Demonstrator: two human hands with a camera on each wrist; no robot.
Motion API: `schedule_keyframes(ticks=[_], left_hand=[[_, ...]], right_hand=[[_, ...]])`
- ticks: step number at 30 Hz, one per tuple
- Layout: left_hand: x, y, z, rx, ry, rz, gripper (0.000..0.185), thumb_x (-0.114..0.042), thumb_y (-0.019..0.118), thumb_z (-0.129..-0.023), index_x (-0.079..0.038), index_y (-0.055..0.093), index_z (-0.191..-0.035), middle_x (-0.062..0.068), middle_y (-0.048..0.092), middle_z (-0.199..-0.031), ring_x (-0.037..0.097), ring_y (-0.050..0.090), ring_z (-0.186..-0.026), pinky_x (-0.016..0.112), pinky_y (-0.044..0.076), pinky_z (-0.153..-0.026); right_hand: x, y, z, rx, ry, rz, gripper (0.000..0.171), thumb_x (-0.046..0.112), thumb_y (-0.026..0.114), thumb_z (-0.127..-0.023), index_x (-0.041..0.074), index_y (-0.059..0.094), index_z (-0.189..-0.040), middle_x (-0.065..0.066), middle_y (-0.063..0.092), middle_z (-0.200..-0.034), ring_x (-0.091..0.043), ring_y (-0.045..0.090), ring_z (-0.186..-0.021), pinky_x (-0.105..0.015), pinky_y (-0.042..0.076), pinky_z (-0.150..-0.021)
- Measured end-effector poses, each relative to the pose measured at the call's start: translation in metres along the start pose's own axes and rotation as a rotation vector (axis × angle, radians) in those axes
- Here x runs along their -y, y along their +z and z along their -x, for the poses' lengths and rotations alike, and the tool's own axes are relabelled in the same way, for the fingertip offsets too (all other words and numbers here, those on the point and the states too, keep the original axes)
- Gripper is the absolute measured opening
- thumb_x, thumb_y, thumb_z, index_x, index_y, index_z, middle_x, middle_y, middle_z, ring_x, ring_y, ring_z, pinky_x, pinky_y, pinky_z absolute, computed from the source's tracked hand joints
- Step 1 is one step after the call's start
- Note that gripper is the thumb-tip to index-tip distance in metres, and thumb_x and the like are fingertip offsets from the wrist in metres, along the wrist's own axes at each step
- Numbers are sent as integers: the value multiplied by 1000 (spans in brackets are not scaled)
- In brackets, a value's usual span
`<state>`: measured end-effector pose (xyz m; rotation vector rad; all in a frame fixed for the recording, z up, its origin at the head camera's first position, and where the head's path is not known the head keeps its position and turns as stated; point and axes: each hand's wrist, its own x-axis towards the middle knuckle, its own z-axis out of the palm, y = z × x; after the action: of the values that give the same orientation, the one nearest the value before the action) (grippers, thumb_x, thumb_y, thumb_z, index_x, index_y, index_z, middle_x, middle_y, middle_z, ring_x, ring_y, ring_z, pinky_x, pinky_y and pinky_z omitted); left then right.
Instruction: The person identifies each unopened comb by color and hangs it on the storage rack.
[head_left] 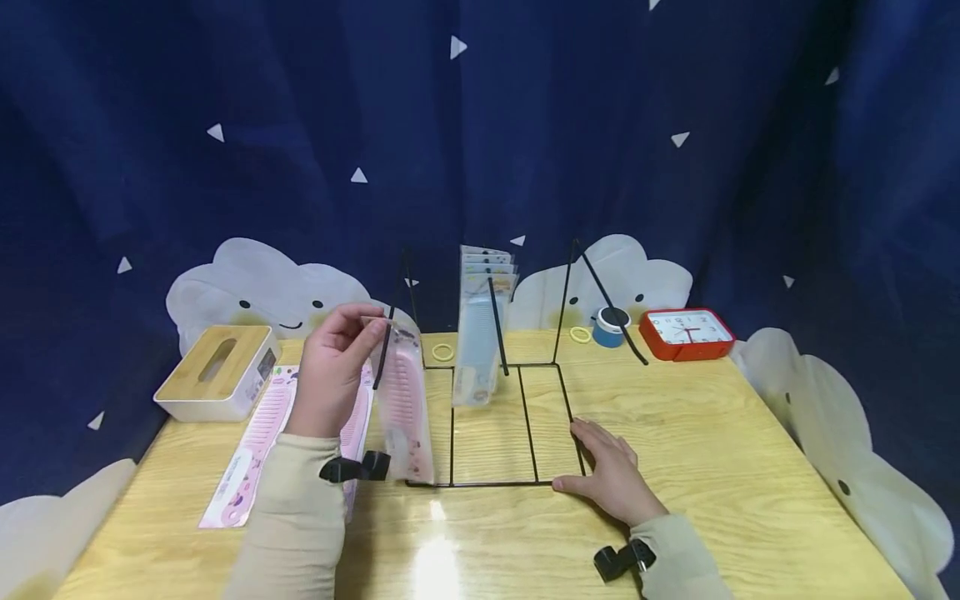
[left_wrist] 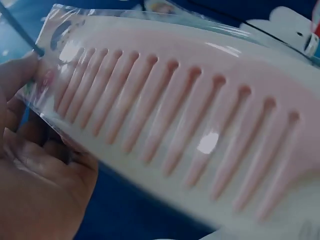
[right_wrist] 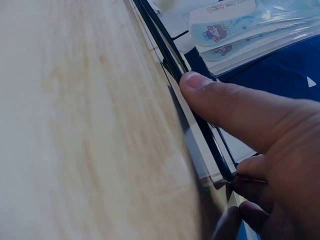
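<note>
My left hand (head_left: 333,367) pinches the top edge of a pink comb (head_left: 405,400) in a clear packet, and the comb hangs down below the fingers. The packet's top is right at the left hook (head_left: 385,354) of a black wire display rack (head_left: 495,484). In the left wrist view the wide-toothed pink comb (left_wrist: 200,125) fills most of the picture. Several packaged blue combs (head_left: 477,333) hang on the middle hook. My right hand (head_left: 611,475) holds the rack's front right corner, thumb (right_wrist: 200,92) on the front bar and fingers by the side bar.
More packaged pink combs (head_left: 251,450) lie on the table left of the rack, partly behind the left arm. A tissue box (head_left: 247,392) with a wooden lid stands behind them. To the right at the back are a blue jar (head_left: 607,335) and a red clock (head_left: 686,350).
</note>
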<state>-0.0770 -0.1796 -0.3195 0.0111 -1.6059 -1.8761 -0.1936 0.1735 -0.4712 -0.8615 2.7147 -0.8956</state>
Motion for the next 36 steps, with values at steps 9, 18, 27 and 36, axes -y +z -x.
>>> schedule_keyframes(ticks=[9,18,27,36], left_hand=[[11,-6,-52,-30,-63,-219,18,-18,66,-98,-10,67,-114,-3,57,-87,14,48,-80,23,40,-66],[16,-3,-80,4,-52,-331,20,-21,65,-99,-10,66,-115,-2,64,-103,14,56,-98,32,46,-83],[37,-29,-69,-50,-87,-338,37,-13,61,-101,-8,56,-138,6,62,-129,14,55,-115,24,43,-94],[125,-92,-21,145,-434,-880,54,-14,58,-99,-2,41,-150,25,43,-151,44,44,-135,56,37,-109]], right_hand=[[0,2,-3,38,9,-1,102,52,86,-72,1,43,-150,-19,40,-156,-39,30,-146,-63,7,-115],[-1,-2,-2,35,5,3,100,50,86,-73,0,45,-149,-19,42,-154,-40,31,-145,-64,9,-114],[-1,-3,-2,26,5,-5,100,50,85,-74,0,44,-149,-20,40,-155,-40,31,-145,-64,8,-114],[-3,0,-1,19,13,-13,100,51,85,-74,1,44,-150,-19,41,-155,-40,30,-145,-63,8,-114]])
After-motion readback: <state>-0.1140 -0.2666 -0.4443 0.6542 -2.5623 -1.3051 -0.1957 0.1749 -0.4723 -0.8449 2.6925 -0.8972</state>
